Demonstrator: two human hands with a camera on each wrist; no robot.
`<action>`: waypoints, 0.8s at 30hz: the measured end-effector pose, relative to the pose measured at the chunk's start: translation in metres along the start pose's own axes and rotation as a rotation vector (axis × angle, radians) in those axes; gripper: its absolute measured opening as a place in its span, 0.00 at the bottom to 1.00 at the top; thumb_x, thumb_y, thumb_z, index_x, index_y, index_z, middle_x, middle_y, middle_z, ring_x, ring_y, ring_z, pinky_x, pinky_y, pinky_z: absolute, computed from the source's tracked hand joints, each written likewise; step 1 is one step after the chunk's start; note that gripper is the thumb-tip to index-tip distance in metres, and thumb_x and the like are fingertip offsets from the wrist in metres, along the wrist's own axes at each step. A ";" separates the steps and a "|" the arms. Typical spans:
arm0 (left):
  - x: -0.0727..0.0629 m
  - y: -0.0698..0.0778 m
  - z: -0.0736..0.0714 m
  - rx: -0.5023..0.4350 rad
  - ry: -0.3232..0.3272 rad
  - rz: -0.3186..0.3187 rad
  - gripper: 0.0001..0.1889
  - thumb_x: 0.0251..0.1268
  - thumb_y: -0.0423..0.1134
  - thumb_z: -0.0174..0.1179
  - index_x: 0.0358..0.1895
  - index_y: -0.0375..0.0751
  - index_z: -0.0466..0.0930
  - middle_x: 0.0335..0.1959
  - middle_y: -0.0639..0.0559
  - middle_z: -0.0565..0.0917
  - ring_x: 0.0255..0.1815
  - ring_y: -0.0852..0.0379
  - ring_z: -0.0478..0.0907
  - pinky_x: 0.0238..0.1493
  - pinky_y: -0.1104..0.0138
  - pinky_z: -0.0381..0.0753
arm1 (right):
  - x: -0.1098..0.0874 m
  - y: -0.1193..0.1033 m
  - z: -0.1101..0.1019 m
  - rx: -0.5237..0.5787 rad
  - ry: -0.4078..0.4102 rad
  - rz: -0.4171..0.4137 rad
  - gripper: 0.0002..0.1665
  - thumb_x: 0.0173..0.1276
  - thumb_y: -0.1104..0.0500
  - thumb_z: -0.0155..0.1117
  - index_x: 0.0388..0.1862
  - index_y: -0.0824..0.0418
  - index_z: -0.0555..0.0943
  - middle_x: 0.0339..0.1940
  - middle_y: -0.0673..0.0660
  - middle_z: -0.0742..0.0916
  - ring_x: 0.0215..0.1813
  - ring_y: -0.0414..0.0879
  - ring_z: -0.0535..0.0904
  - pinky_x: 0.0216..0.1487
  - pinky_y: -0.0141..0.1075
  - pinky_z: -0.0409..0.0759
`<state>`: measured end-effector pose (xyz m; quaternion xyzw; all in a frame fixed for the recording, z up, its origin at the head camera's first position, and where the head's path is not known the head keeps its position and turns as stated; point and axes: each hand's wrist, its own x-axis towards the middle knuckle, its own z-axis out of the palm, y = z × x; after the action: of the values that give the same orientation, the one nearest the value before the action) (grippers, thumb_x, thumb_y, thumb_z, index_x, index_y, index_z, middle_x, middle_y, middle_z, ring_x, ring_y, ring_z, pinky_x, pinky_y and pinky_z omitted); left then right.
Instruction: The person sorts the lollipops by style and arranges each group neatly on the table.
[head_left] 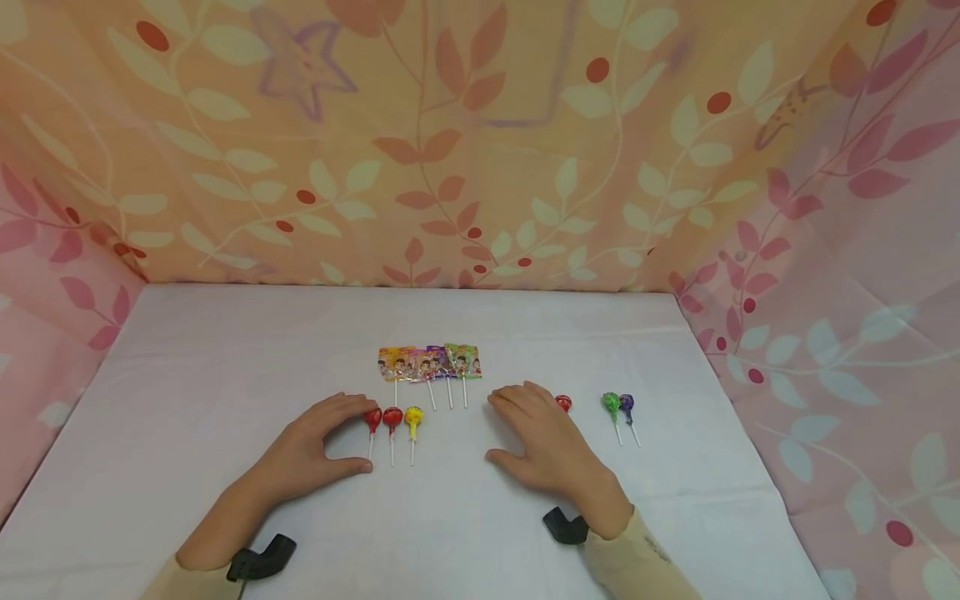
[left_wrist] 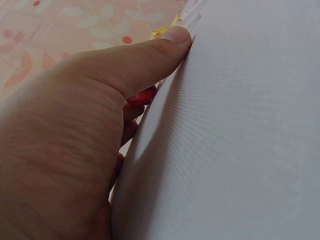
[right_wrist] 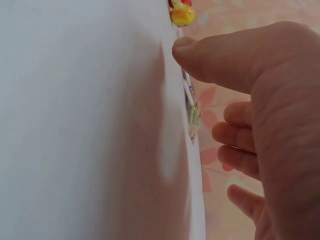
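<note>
My left hand (head_left: 311,443) rests on the white cloth with fingertips right at the head of a red lollipop (head_left: 372,419) and the thumb beside the end of its stick. To its right stand in a row another red lollipop (head_left: 393,417) and a yellow lollipop (head_left: 413,417), sticks toward me. Over the cloth, my right hand (head_left: 547,446) is held with relaxed fingers and thumb apart, nothing between them. It partly hides a further red lollipop (head_left: 563,403). In the left wrist view, the thumb covers part of the sticks.
Several lollipops in flat printed wrappers (head_left: 429,364) lie overlapping farther back, sticks toward me. A green lollipop (head_left: 611,403) and a purple lollipop (head_left: 627,404) lie together at the right. Leaf-patterned curtains (head_left: 465,150) enclose the white-covered table (head_left: 247,342) at the back and sides.
</note>
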<state>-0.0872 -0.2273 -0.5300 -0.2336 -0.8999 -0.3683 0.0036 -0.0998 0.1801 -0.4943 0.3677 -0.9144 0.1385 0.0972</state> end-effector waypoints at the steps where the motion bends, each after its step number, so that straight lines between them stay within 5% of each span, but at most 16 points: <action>1: 0.000 0.000 0.000 0.003 0.001 0.001 0.45 0.48 0.53 0.90 0.74 0.60 0.81 0.73 0.56 0.81 0.79 0.40 0.71 0.76 0.35 0.70 | -0.001 0.001 0.000 0.000 0.007 -0.003 0.44 0.66 0.41 0.80 0.73 0.63 0.80 0.71 0.57 0.84 0.74 0.53 0.77 0.84 0.55 0.65; 24: 0.000 0.001 -0.001 0.007 0.009 0.009 0.45 0.49 0.54 0.89 0.74 0.61 0.81 0.72 0.58 0.81 0.79 0.43 0.72 0.76 0.37 0.71 | -0.025 0.023 -0.013 0.008 0.035 0.047 0.42 0.63 0.48 0.80 0.73 0.65 0.80 0.70 0.59 0.84 0.75 0.56 0.77 0.84 0.58 0.63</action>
<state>-0.0869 -0.2271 -0.5286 -0.2360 -0.9000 -0.3663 0.0103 -0.0969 0.2160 -0.4932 0.3442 -0.9204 0.1509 0.1082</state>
